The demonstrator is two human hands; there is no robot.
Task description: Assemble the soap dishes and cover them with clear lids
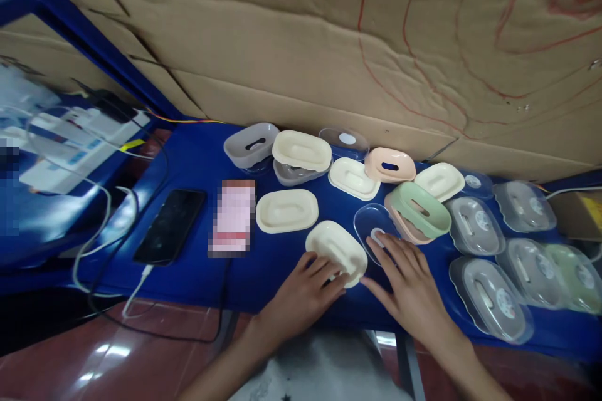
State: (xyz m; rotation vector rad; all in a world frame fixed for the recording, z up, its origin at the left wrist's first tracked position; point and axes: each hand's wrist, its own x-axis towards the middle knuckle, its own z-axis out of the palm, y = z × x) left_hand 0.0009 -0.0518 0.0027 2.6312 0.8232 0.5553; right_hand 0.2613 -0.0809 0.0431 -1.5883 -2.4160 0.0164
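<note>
Near the front edge of the table, my left hand (311,286) has its fingers and thumb on the near edge of a cream oval soap dish tray (339,245). To its right, my right hand (403,272) is open with fingers apart, its fingertips over the white label of a clear oval lid (363,225). Whether they press on the lid I cannot tell. Another cream tray (286,210) lies to the left. Just beyond the right hand, a green soap dish base (420,208) with a slot rests on a peach one (394,216).
Several lidded soap dishes (491,297) stand at the right. Along the cardboard wall (282,31) are a grey base (253,145), a peach base (390,165) and more cream trays. A black phone (170,225), a blurred pink-screened device (234,216), cables and a power strip (79,150) occupy the left.
</note>
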